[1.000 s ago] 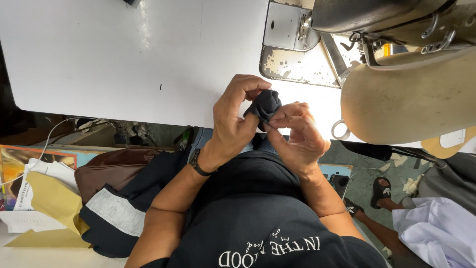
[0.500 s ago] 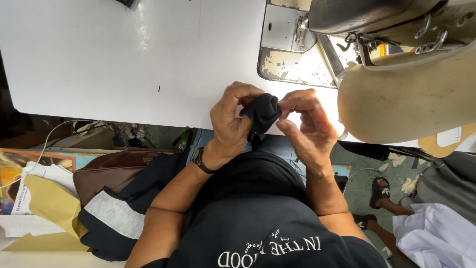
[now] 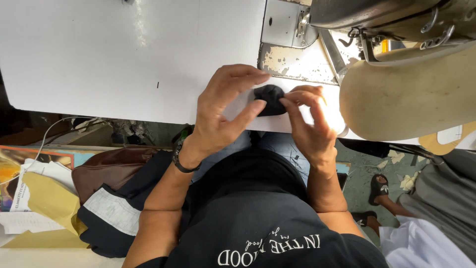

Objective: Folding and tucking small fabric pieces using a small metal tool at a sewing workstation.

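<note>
Fingers of both my left hand (image 3: 223, 119) and right hand (image 3: 310, 124) pinch the small dark cloth piece (image 3: 270, 99), pressed flat at the white table (image 3: 124, 54) edge, beside the sewing machine (image 3: 396, 59), to keep it steady.

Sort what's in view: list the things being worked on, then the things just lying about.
In use:
left hand
right hand
small dark cloth piece, pinched between both hands
white table
sewing machine

Lying about:
brown bag
yellow paper
dark garment pieces
sandal
</note>
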